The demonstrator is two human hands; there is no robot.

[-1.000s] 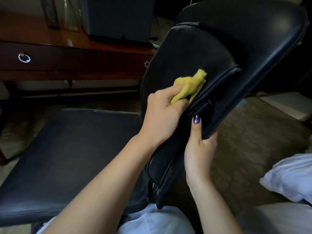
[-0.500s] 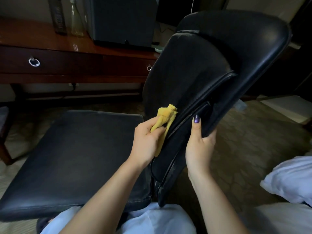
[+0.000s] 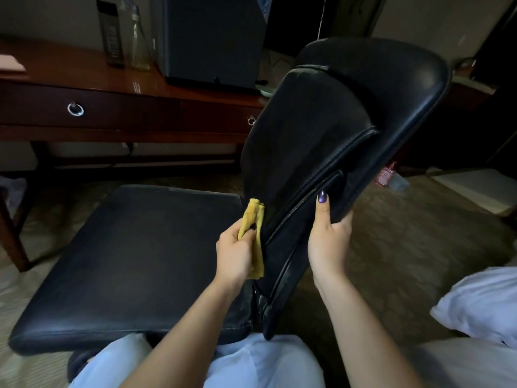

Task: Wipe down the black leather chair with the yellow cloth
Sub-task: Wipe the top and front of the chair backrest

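My left hand point(image 3: 233, 253) grips the crumpled yellow cloth point(image 3: 253, 217) against the low front of the tilted black leather chair point(image 3: 307, 135) back. Just to the right, my right hand point(image 3: 328, 239) clasps its padded edge. I'd spread the cloth flatter, brace firmly, and wipe into the crease.

Bright yellow cloth point(image 3: 253, 217) against black chair point(image 3: 321, 130).
Glossy purple polish on thumbnail of right hand point(image 3: 328, 242); reddish-brown desk point(image 3: 126, 88), silver ring pull point(image 3: 75, 109); pale blue trousers point(image 3: 265, 365); brown carpet point(image 3: 405, 242), darker blotchy pattern; white pillow point(image 3: 481, 303).
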